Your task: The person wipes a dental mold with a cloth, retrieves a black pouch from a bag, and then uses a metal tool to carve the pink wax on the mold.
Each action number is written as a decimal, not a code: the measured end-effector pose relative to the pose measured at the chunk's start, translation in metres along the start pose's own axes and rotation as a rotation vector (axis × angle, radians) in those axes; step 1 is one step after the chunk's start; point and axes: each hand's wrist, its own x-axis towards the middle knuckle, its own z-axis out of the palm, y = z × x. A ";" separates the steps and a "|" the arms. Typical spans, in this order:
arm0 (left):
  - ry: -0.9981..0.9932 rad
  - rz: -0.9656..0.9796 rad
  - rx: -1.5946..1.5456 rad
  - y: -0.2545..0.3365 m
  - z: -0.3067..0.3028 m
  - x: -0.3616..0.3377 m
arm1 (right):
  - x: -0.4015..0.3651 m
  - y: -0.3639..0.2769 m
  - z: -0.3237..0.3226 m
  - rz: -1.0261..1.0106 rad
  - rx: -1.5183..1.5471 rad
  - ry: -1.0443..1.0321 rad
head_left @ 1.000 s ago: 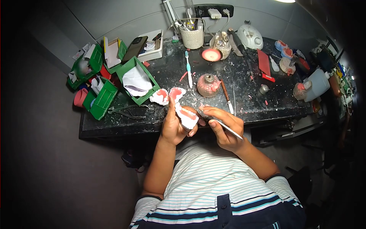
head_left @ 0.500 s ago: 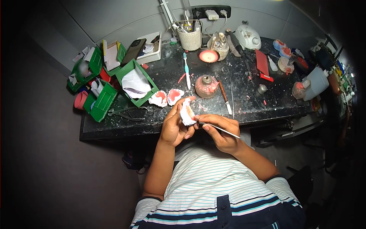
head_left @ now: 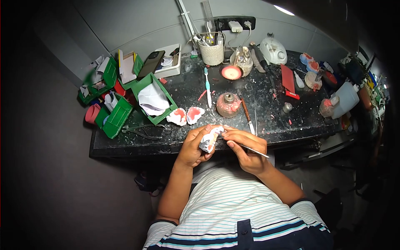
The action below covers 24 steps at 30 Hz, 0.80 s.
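Two bare hands work at the front edge of a black desk [head_left: 183, 91]. The left hand [head_left: 193, 148] curls its fingers around one plaster dental cast [head_left: 211, 139], held at that edge; the right hand [head_left: 249, 152], thumb and fingers pinched together, grips one slim tool [head_left: 259, 153], whether touching the cast cannot be told. Behind, two pink-lined casts [head_left: 177, 116] sit side by side, near one green box [head_left: 166, 93]. One pair of pliers [head_left: 143, 131] lies toward the front left corner. One toothbrush [head_left: 208, 89], one glass burner [head_left: 228, 106] and one brown-handled knife [head_left: 245, 108] lie mid-desk. Right of the knife, open room along the front edge holds pink scraps [head_left: 290, 122] and one metal cap [head_left: 287, 107].
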 end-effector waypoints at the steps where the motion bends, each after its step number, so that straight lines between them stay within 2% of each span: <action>1: 0.019 0.019 0.017 0.000 0.001 0.000 | -0.002 0.001 0.002 0.008 0.004 -0.007; 15: 0.117 0.039 0.096 -0.001 0.005 0.001 | -0.002 -0.001 0.008 0.015 -0.024 0.005; 24: 0.042 0.045 0.099 0.003 0.006 0.000 | -0.003 0.000 0.009 0.017 -0.009 0.011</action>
